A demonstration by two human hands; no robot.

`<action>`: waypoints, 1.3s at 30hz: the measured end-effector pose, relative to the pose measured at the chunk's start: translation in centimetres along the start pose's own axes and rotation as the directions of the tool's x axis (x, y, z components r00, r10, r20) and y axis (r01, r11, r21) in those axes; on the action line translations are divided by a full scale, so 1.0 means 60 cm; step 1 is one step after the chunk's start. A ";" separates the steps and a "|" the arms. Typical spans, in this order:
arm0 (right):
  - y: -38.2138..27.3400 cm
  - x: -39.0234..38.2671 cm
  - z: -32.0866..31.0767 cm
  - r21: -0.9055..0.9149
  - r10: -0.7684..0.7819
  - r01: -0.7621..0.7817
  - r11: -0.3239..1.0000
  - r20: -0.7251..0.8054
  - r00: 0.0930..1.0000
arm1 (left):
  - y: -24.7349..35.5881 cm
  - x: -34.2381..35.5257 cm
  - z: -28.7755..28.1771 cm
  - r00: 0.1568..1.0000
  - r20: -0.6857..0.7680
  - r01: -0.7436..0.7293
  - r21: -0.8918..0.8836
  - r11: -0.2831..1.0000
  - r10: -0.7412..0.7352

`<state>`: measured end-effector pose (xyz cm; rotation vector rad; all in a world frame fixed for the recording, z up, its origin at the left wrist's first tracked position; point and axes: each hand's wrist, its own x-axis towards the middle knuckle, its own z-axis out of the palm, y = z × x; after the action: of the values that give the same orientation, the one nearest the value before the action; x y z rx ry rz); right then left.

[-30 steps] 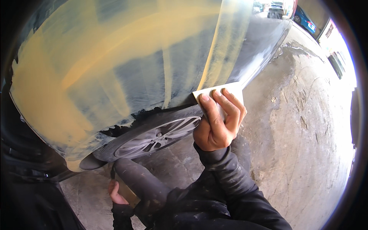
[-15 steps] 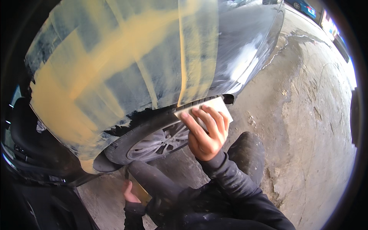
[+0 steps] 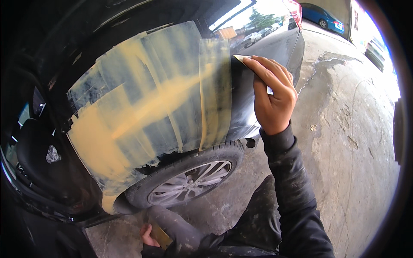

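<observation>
My right hand [image 3: 277, 96] is raised beside the car's rear side panel [image 3: 180, 92], fingers closed round a pale, flat filler spreader [image 3: 241, 58]. The spreader's edge lies at the dark paint just right of the last yellow filler stripe [image 3: 218, 92]; whether it touches cannot be told. Yellow-tan filler covers the panel in broad, streaky bands over grey, scuffed paint. Low by my left knee, my left hand [image 3: 148, 236] grips a yellowish flat board [image 3: 162, 236], mostly hidden by the hand and my leg.
Below the panel sits the rear wheel [image 3: 191, 185] under its arch. An open door area with a dark seat [image 3: 34, 148] lies to the left. Cracked concrete floor [image 3: 344, 150] spreads to the right, with a blue car [image 3: 325, 19] far off.
My right hand has risen from in front of the wheel to the upper right of the panel, carrying the spreader. My view has shifted, showing more of the car's upper side. My left hand stays low.
</observation>
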<state>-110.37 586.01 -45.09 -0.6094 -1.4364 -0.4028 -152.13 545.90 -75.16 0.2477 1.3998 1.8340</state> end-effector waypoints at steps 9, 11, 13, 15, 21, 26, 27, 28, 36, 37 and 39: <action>0.013 0.027 0.033 -0.017 -0.033 0.033 0.999 -0.022 0.999 | 0.000 -0.003 0.000 0.998 0.049 0.029 -0.050 0.998 -0.026; 0.013 0.017 0.041 -0.010 -0.014 0.014 1.000 -0.036 0.999 | 0.004 -0.005 0.001 0.997 0.073 0.030 -0.053 0.998 -0.026; 0.012 0.007 0.045 -0.008 -0.012 0.012 1.000 -0.042 0.999 | 0.007 -0.006 0.002 0.998 0.022 0.051 -0.026 0.998 -0.050; 0.010 -0.001 0.046 -0.007 -0.005 0.005 1.000 -0.042 0.999 | 0.008 -0.006 0.001 0.999 0.007 0.053 -0.015 0.998 -0.053; 0.003 -0.025 0.038 -0.011 -0.010 0.010 1.000 -0.010 1.000 | 0.009 -0.003 -0.004 0.995 -0.037 0.090 -0.001 0.996 -0.090; -0.004 -0.055 0.031 -0.001 -0.013 0.013 1.000 0.005 1.000 | 0.014 -0.008 0.005 0.998 -0.026 0.053 0.030 0.998 -0.053; -0.007 -0.062 0.029 -0.018 -0.017 0.017 1.000 0.010 1.000 | 0.014 -0.009 0.007 0.996 -0.052 0.076 0.035 0.996 -0.075; -0.009 -0.069 0.027 -0.031 -0.011 0.011 0.999 0.018 1.000 | 0.015 -0.009 0.009 0.996 -0.054 0.077 0.034 0.996 -0.075; -0.036 -0.116 0.013 -0.075 0.040 -0.034 0.997 0.079 0.996 | 0.015 -0.007 0.015 0.996 -0.048 0.080 0.064 0.995 -0.077; -0.039 -0.122 0.012 -0.072 0.050 -0.044 0.996 0.083 0.995 | 0.015 -0.008 0.017 0.996 -0.049 0.078 0.071 0.994 -0.074; -0.045 -0.132 0.009 -0.073 0.077 -0.070 0.995 0.095 0.992 | 0.017 -0.010 0.022 0.997 -0.032 0.076 0.079 0.994 -0.074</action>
<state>-113.31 583.41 -52.52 -0.7452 -1.4934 -0.3704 -151.46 546.38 -73.60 0.2072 1.4845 1.7286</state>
